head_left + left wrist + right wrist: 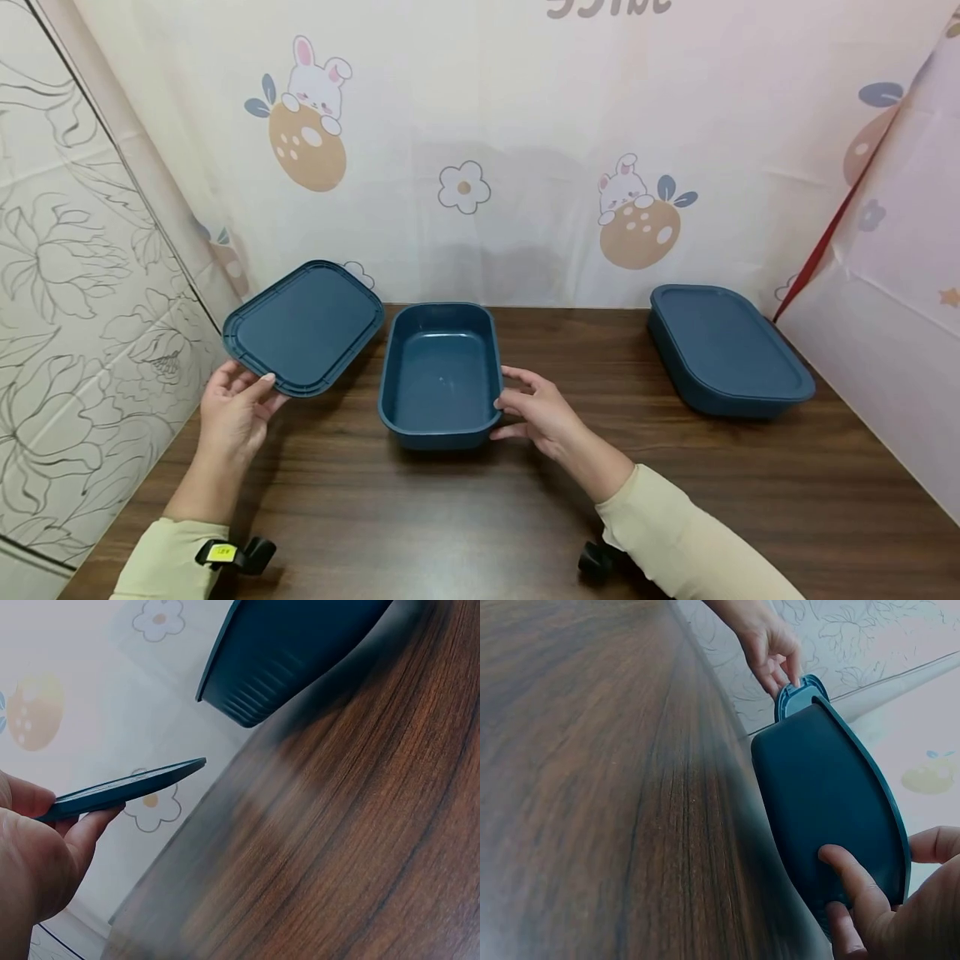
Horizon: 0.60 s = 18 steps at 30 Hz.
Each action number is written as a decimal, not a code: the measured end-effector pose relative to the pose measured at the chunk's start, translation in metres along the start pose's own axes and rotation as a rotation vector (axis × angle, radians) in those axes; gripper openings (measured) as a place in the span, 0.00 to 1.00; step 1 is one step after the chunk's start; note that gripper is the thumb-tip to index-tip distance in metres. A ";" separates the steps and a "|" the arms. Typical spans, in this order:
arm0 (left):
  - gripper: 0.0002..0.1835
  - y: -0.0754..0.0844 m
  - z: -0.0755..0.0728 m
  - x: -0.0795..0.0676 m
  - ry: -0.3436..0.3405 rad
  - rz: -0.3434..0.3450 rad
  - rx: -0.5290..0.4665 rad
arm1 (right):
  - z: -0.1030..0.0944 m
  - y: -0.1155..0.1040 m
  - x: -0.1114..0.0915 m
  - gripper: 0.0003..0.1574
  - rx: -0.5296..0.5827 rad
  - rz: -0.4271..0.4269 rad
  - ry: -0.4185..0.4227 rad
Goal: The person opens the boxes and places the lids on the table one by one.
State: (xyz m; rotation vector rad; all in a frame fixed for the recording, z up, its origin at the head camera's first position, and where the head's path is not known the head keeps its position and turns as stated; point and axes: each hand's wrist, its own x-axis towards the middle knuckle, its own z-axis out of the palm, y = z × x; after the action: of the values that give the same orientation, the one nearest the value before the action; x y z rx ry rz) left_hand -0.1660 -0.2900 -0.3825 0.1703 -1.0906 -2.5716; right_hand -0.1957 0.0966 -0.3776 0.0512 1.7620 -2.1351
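In the head view, my left hand (236,417) pinches a dark blue lid (303,329) by its near edge, thumb on top. The lid is tilted, off the table, with its grooved rim showing. A dark blue rectangular food container (441,383) stands uncovered on the table, with nothing inside. My right hand (547,417) holds its right side by the rim, and in the right wrist view two fingers (855,881) lie against the outer wall. The left wrist view shows the lid (127,787) edge-on between thumb and fingers.
A second dark blue container (731,350) with its lid on stands at the right of the brown wooden table (450,525). Behind hangs a curtain (510,108) printed with rabbits, and a floral panel (82,275) stands at the left.
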 end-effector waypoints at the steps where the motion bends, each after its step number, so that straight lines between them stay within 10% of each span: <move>1: 0.25 0.000 -0.001 0.001 0.007 -0.002 0.000 | 0.001 0.000 0.001 0.41 -0.003 -0.002 0.002; 18: 0.26 -0.001 -0.005 0.007 0.097 -0.014 -0.015 | 0.020 -0.003 0.023 0.41 -0.006 0.000 0.044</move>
State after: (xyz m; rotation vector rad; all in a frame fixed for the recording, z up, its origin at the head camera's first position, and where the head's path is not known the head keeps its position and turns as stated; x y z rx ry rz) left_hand -0.1714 -0.2954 -0.3868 0.2965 -1.0384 -2.5546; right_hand -0.2143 0.0715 -0.3762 0.0972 1.7928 -2.1441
